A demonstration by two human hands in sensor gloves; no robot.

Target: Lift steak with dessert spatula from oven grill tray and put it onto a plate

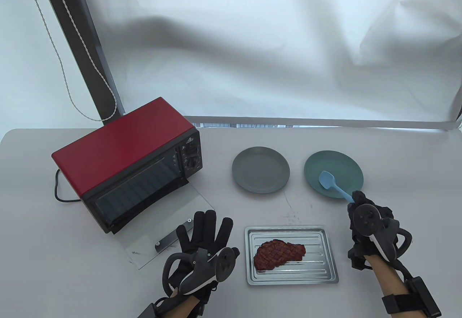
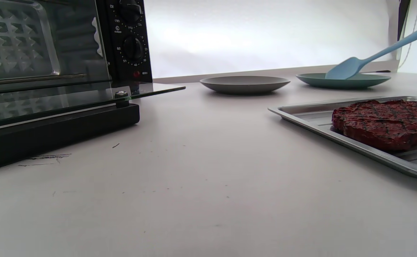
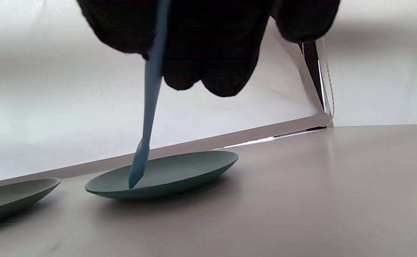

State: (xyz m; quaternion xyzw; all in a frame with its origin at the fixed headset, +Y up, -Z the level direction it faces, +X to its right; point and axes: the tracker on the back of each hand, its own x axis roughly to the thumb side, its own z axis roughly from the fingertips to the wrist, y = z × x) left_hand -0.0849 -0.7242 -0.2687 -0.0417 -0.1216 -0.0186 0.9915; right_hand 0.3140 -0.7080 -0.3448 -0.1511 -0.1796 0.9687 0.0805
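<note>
A grilled steak [image 1: 279, 253] [image 2: 385, 123] lies on the metal grill tray [image 1: 326, 273] [image 2: 301, 116] near the table's front. My right hand [image 1: 362, 220] [image 3: 208, 43] grips the handle of a light blue dessert spatula [image 1: 334, 185] [image 2: 358, 63] [image 3: 147, 117]; its blade is over the teal plate [image 1: 346, 166] [image 2: 365, 80] [image 3: 179, 171]. A grey plate [image 1: 260, 169] [image 2: 244, 84] [image 3: 12, 194] sits to its left. My left hand [image 1: 204, 236] lies flat on the table, fingers spread, left of the tray, holding nothing.
A red toaster oven [image 1: 124, 159] [image 2: 51, 53] stands at the left with its glass door [image 1: 164, 229] [image 2: 87, 100] folded down onto the table, just beyond my left hand. Its power cord [image 1: 57, 188] trails off to the left. A white backdrop rises behind the table.
</note>
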